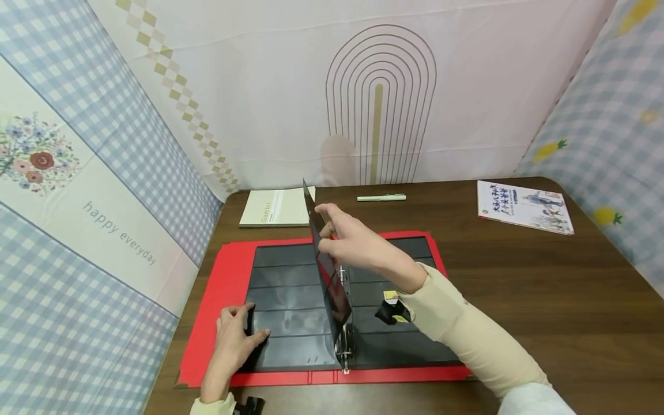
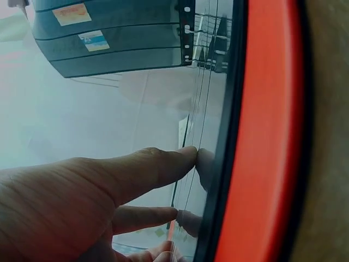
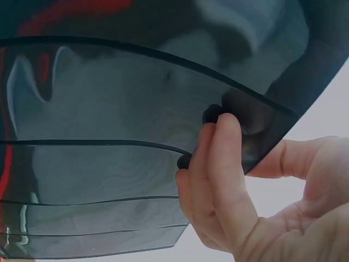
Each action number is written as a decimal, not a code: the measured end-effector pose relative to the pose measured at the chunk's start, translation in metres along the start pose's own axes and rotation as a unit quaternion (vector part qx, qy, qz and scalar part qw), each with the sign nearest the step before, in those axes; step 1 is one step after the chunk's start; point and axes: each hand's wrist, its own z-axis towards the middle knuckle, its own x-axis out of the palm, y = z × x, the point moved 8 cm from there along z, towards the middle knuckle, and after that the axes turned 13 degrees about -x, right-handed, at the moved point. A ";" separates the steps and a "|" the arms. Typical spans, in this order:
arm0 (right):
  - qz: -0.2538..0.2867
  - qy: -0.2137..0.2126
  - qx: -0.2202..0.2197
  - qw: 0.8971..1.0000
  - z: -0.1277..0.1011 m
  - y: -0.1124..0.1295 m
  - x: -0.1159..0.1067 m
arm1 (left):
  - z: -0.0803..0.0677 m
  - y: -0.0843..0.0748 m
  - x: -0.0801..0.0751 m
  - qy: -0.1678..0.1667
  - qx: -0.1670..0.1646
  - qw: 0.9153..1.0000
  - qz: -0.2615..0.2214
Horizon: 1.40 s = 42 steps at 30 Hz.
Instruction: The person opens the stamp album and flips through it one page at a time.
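A red ring binder (image 1: pixel 207 311) lies open with black pocket pages on both sides of its metal rings (image 1: pixel 344 343). Fingers and thumb of my right hand (image 1: pixel 353 239) pinch the outer edge of one black page (image 3: pixel 109 103), which stands nearly upright above the rings. My left hand (image 1: pixel 233 343) rests at the outer edge of the left-hand pages (image 1: pixel 290 294), thumb and forefinger spread. In the left wrist view, its thumb touches the page edges. Small stamp-like pictures (image 2: pixel 72 15) show in a page's pockets there.
A cream notepad (image 1: pixel 275 206) lies behind the binder at left. Near the back edge is a pale pen (image 1: pixel 381 197). A white illustrated booklet (image 1: pixel 525 207) lies at the table's back right. Patterned cloth hangs behind and at both sides.
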 end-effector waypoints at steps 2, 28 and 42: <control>0.002 0.001 0.006 1.000 0.001 -0.001 0.003 | 0.002 -0.001 0.000 0.013 0.001 1.000 -0.010; -0.032 0.048 -0.045 0.997 0.018 -0.002 0.039 | -0.055 -0.150 -0.072 0.063 0.228 0.948 -0.213; -0.016 0.039 -0.060 0.997 0.018 -0.012 0.032 | -0.054 -0.140 -0.079 0.046 0.224 0.939 -0.257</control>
